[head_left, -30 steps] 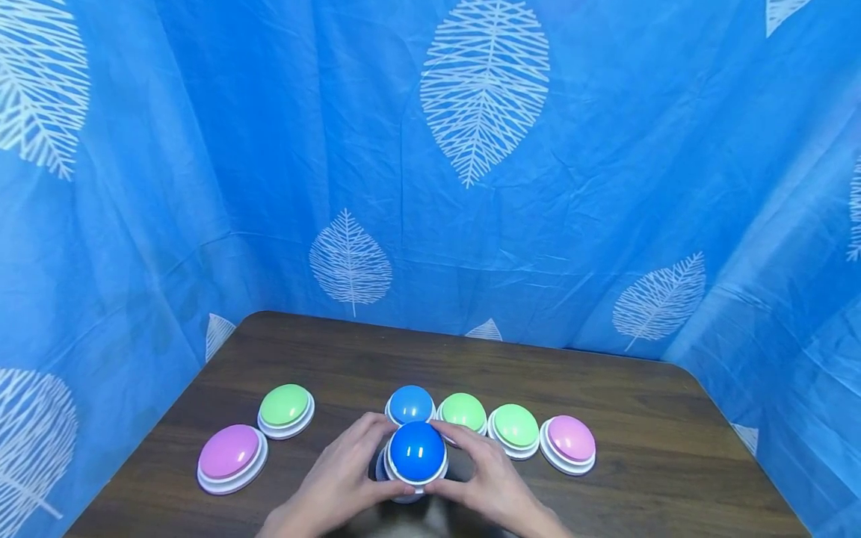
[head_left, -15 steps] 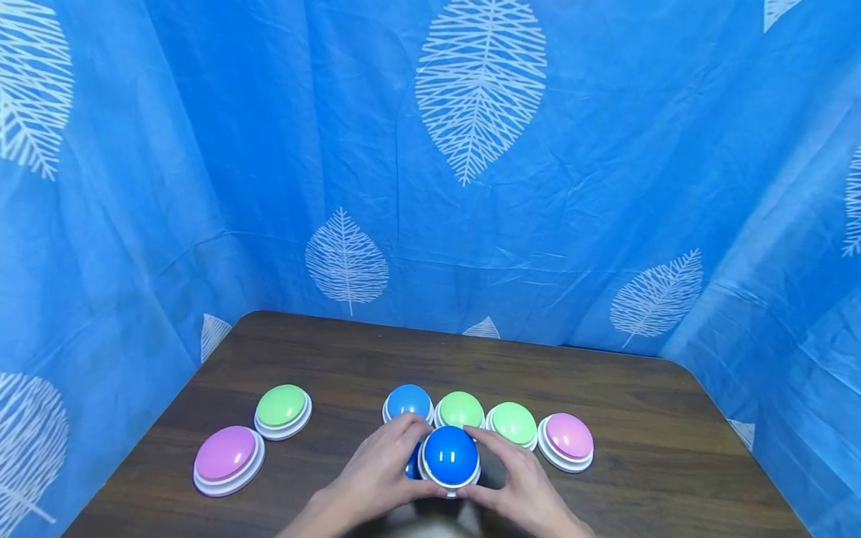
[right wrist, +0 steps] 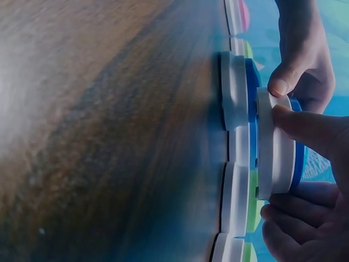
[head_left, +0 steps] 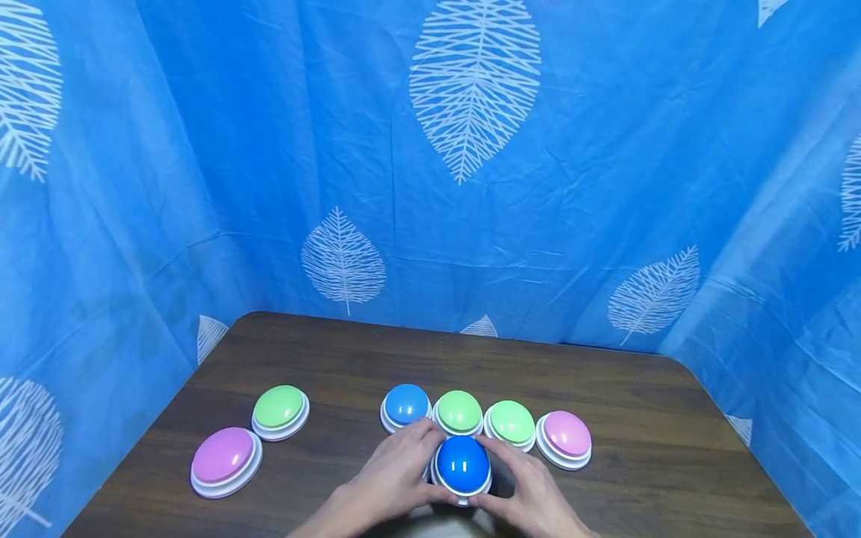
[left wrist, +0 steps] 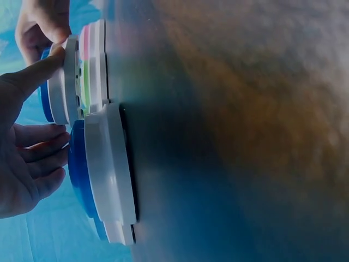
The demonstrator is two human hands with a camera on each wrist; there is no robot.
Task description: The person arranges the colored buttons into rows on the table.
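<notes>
Left hand point(head_left: 402, 472) and right hand point(head_left: 529, 487) pinch a dark-blue button point(head_left: 463, 464) by its white base point(right wrist: 275, 155) above the table point(head_left: 646, 433), nearer than a green button point(head_left: 460, 410). Probably light and stiff, it is best held there, its glossy dome point(right wrist: 299, 144) likely slippery.

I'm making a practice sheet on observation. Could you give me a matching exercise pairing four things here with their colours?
Things
1. Held button
2. Right-end button of the row
3. Table
4. Cloth backdrop

Colours
A. Brown
B. Blue with white leaves
C. Dark blue dome, white base
D. Pink dome, white base

Right pairs: 1-C, 2-D, 3-A, 4-B
</notes>
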